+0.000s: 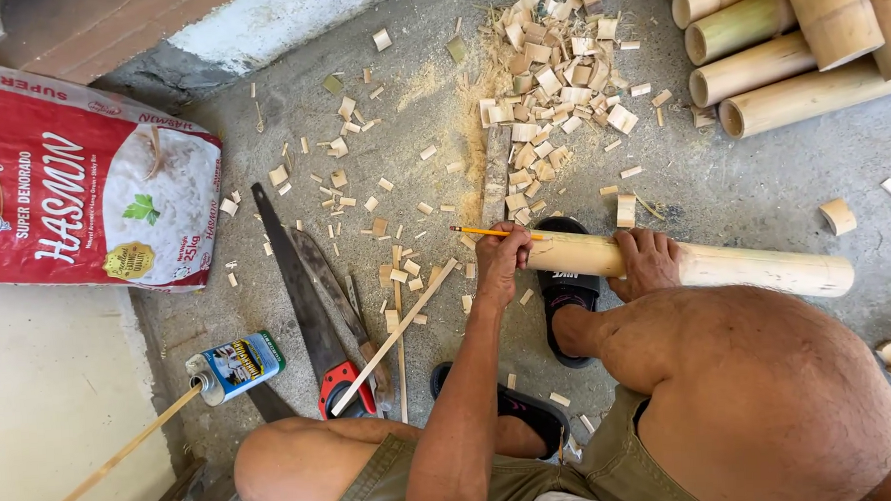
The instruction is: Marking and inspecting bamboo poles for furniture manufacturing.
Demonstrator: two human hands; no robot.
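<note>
Packages and labels seen, head view:

1. Large sack [72,177], left edge of the frame, upper half. It lies flat on the concrete floor [744,197], partly cut off by the frame edge. Soft, pillow-shaped, rounded lower right corner. Ground colour red; white lettering runs sideways; a white oval panel near its right end shows a heap of white grains with a small green leaf; a small gold round seal sits below that panel.

2. Small can [235,366], lower left of centre, lying on its side on the floor, just left of the red saw handle [343,387]. Cylindrical, wrapped in a blue label with a paler picture panel; metal neck at its left end.

No signs or screens.
</note>
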